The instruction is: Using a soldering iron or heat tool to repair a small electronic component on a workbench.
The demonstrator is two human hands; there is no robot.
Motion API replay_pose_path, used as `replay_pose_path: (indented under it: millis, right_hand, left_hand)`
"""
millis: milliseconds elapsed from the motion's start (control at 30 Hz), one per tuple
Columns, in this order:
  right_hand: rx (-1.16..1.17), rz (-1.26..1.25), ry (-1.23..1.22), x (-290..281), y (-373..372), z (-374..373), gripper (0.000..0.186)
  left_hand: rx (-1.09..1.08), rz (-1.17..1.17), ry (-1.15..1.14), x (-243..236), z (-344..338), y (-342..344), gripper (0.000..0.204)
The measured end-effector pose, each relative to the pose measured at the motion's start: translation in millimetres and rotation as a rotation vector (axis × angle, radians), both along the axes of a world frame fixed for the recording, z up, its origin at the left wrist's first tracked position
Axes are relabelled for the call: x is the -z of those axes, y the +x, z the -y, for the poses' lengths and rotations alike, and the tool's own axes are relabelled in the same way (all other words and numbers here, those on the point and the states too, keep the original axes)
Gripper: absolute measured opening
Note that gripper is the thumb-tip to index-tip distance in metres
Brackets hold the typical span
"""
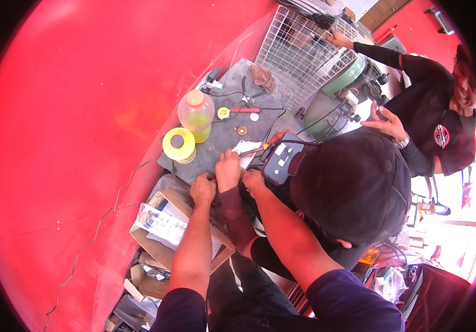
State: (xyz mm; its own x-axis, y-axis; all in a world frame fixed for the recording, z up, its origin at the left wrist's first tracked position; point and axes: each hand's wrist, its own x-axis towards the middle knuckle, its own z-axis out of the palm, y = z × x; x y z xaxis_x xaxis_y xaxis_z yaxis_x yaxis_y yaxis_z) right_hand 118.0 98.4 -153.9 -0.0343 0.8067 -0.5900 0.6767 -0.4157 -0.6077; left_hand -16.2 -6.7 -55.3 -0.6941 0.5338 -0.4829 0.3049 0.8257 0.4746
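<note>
My left hand is closed near the front edge of the grey tabletop, its fingers curled together. To its right, my right hand is pinched shut. Anything in either hand is too small or hidden to make out. Between my hands comes a co-worker's hand, holding a slim, pen-like tool with a yellow band, apparently a soldering iron. It is over a white sheet. Right beside it is a blue-grey box with a dark cable, partly covered by the co-worker's black cap.
A bottle with an orange lid and a yellow round container stand at left. Pliers, a red-handled tool and a brown cloth lie farther back. A cardboard box sits below. Another person stands by a wire cage.
</note>
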Motion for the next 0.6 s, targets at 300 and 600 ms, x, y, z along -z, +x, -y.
replay_pose_path:
  millis: [300,600]
  right_hand:
    - [0.044,-0.016,-0.049,-19.3,-2.1,-2.6,0.042]
    - [0.071,-0.032,-0.078,-50.8,-15.5,0.3,0.058]
  left_hand:
    - [0.009,-0.033,0.041,4.3,-3.2,0.9,0.023]
    - [0.011,-0.068,-0.002,14.6,-5.4,-1.5,0.027]
